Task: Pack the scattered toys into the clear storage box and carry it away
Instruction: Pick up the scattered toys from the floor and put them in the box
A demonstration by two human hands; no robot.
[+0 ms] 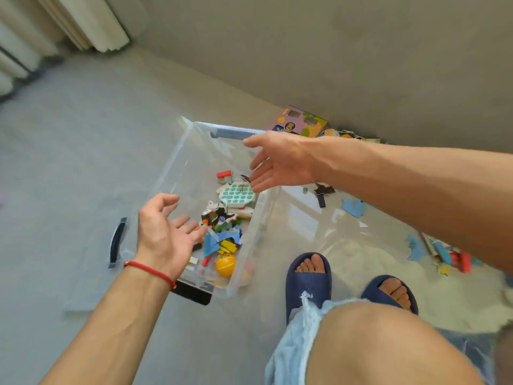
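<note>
Box (pixel 177 162): clear thin-walled plastic, rectangular, lidless, standing on the grey floor (pixel 83 148) near the wall; dark handle strips at its near and far ends. Contents, heaped toward the right wall: yellow ball (pixel 225 264), smooth and round; white octagonal board (pixel 237 193) with teal dots; red block (pixel 224 173); mixed flat pieces (pixel 222 234) in blue, yellow, orange and black. Lid (pixel 91 262): clear plastic, flat on the floor just left of the box, with a dark curved handle. Left hand (pixel 163 232): over the box's near left corner, palm up, fingers loosely spread and slightly bent, holding nothing; thin red cord on the wrist. Right hand (pixel 277 162): above the box's far right side, fingers extended and relaxed, holding nothing. Loose toys on the floor right of the box: blue foam shapes (pixel 354 208), a red and blue cluster (pixel 452 257), dark flat pieces (pixel 323 190). Printed carton (pixel 301 122), purple and green, against the wall. Slippers (pixel 308 284): navy, moulded, open-toed. Shorts (pixel 291 351): pale blue denim, frayed hem.
</note>
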